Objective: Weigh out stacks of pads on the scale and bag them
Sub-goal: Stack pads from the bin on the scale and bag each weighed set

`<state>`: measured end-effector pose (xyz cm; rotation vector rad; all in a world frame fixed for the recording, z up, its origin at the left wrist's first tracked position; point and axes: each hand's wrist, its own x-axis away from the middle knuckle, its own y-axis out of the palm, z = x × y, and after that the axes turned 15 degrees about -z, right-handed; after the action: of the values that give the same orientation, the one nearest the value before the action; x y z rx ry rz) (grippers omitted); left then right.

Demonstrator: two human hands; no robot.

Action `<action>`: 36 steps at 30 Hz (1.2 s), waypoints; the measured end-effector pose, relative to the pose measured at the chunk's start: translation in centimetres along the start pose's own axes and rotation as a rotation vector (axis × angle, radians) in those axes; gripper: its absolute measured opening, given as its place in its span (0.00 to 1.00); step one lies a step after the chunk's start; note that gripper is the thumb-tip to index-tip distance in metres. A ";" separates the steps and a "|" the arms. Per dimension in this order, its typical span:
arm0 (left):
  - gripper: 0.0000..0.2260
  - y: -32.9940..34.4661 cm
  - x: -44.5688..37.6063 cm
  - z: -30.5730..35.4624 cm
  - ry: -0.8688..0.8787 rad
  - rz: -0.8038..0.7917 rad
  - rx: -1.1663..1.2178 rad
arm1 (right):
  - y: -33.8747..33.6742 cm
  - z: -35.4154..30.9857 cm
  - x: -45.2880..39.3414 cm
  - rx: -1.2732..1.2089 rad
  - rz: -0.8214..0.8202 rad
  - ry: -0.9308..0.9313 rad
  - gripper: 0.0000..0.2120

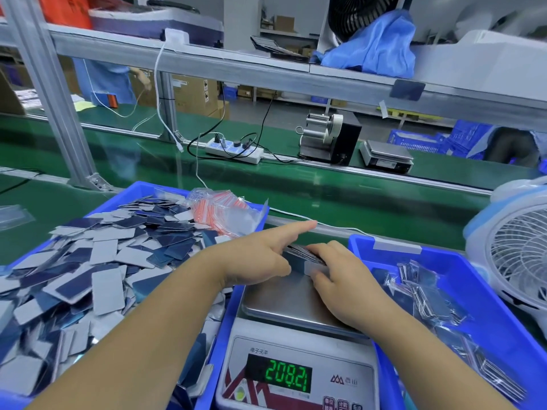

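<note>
Steel pan [284, 303] bears a stack [307, 255], squared between left hand [260, 258], forefinger extended, and right hand's [340, 279] curled fingers, for weighing.

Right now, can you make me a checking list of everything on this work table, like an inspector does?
Surface: green belt table, scale in front reading 208.21.
Job's things: stack of pads on the scale's plate; loose pads heaped in the left blue bin; bagged pads in the right blue bin.
Clutter: small red-striped bags on the heap; white fan at right.
Hands: left hand and right hand both grip the stack.
Cables: power strip with black and white cords.
Surroundings: second scale, label dispenser, blue cloth on the shelf.
</note>
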<state>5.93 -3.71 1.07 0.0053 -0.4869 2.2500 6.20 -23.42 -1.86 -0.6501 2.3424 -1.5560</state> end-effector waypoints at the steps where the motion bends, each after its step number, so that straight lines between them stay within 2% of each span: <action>1: 0.40 0.2 0.0 0.2 0.036 -0.008 0.045 | 0.0 -0.1 -0.1 -0.017 -0.003 0.001 0.22; 8: 0.42 0.6 -0.2 0.6 0.175 -0.062 0.290 | 0.3 -0.6 -0.4 -0.002 -0.011 0.006 0.18; 12: 0.40 1.0 -0.5 0.6 0.166 -0.065 0.201 | 0.1 -0.7 -0.2 -0.040 -0.050 0.033 0.22; 17: 0.40 0.3 -0.1 0.7 0.170 -0.028 0.290 | -0.1 -0.4 0.1 -0.091 -0.058 0.020 0.21; 23: 0.41 0.5 -0.2 0.6 0.222 -0.095 0.382 | -0.1 -0.8 0.2 -0.177 -0.030 -0.012 0.21; 25: 0.38 -0.1 -0.1 0.3 0.171 -0.045 0.318 | -0.2 -0.7 0.3 -0.199 -0.028 -0.022 0.21; 28: 0.28 -1.5 0.3 -0.1 0.082 0.064 0.178 | -0.4 -0.8 0.7 -0.282 0.001 -0.046 0.21; 31: 0.18 -2.3 1.1 -0.4 0.019 0.089 0.038 | -0.2 -1.2 0.8 -0.355 0.018 -0.054 0.20; 36: 0.17 -2.5 1.2 -0.6 -0.067 0.072 -0.104 | -0.3 -1.4 0.8 -0.377 0.060 -0.068 0.17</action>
<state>7.00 -1.18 1.59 0.0099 -0.6495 2.2974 4.97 -22.75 -0.97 -0.6906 2.5986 -1.0565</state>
